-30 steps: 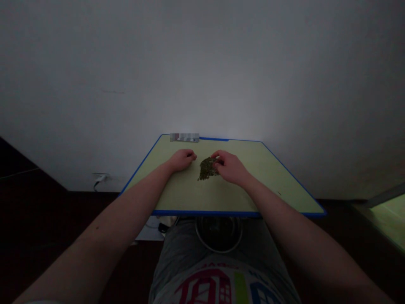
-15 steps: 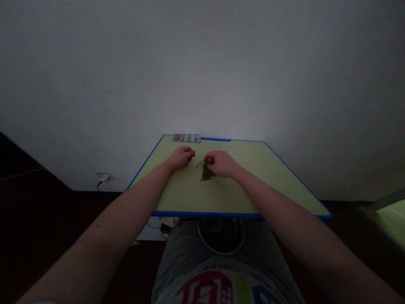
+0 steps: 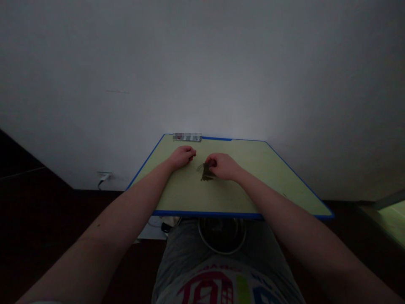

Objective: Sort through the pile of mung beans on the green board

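Observation:
My right hand (image 3: pixel 223 166) is closed, thumb and fingers pinching the upper right part of a small dark olive-brown piece (image 3: pixel 207 170) over the middle of the board. Small bumpy bits show along its lower edge, and faint pale curved strands stick out on its left. It is too dark to tell what it is. Left of it, apart from the piece, my left hand (image 3: pixel 184 156) has its fingertips pressed together; whatever they hold, if anything, is too small to make out. Both hands are over the pale yellow-green tabletop (image 3: pixel 186 196) with a blue rim.
A flat, pixel-blurred strip (image 3: pixel 187 137) lies at the table's far edge, against the grey wall (image 3: pixel 202 67). A round metal bowl (image 3: pixel 222 250) rests on my lap below the near edge. A plug (image 3: pixel 105 177) sits in a wall socket at left.
My right hand has moved slightly down and right, and the olive-brown piece has tilted a little with it. My left hand is almost unmoved.

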Demonstrator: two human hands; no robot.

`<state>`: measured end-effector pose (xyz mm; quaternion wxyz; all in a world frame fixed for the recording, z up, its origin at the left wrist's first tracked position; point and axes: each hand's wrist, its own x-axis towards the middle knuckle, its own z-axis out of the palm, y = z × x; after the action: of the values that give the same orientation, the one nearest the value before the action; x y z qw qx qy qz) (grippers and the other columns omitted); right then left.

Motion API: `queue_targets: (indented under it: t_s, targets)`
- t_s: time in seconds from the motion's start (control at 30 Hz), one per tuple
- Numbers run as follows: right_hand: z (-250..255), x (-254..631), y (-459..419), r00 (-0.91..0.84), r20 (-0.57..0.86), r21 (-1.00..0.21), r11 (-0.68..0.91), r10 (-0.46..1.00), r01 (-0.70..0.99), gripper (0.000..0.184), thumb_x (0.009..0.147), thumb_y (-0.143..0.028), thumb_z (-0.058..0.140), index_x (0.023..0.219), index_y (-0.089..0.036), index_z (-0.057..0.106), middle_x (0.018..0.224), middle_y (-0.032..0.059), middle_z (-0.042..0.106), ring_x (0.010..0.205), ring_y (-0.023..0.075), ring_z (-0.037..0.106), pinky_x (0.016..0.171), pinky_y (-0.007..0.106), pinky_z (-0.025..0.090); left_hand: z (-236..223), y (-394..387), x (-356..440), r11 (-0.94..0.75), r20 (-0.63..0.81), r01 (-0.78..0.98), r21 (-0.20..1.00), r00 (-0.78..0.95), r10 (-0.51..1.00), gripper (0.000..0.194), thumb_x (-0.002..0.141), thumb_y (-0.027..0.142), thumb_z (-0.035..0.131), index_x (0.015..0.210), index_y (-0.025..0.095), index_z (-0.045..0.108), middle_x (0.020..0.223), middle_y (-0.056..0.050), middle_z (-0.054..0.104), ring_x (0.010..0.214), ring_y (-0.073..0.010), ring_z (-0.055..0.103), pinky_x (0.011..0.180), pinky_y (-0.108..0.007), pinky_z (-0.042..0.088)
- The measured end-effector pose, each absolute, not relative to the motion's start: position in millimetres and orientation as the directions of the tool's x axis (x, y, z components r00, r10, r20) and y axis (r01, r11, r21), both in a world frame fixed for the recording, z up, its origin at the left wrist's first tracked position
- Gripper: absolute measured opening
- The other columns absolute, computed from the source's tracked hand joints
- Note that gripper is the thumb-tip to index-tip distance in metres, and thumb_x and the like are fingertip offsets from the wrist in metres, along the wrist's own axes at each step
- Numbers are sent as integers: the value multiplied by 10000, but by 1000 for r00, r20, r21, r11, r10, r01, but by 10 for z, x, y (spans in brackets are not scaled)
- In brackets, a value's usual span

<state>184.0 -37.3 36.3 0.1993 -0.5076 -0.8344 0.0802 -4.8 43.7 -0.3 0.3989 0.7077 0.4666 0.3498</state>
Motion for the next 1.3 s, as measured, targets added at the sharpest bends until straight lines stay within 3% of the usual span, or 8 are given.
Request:
queue_targets:
  t_s: [0.63, 1.3]
  targets:
    - [389, 2202, -623, -298, 201, -314, 350, 933, 883, 237, 633, -106, 525, 843, -188, 597, 723, 0, 626, 641, 114, 533, 573, 203, 348, -34, 471, -60, -281, 135, 443, 851, 332, 934, 247, 726, 379, 477, 666, 146, 535, 508, 22, 483, 419, -68, 414, 431, -199, 315]
    - [374, 2196, -690, -334, 193, -324, 382, 922, 866, 263, 628, -94, 514, 852, -198, 606, 699, -10, 619, 627, 111, 527, 564, 200, 342, -30, 473, -54, -303, 150, 458, 836, 340, 928, 248, 722, 378, 484, 620, 153, 500, 502, 28, 474, 423, -69, 404, 436, -205, 317]
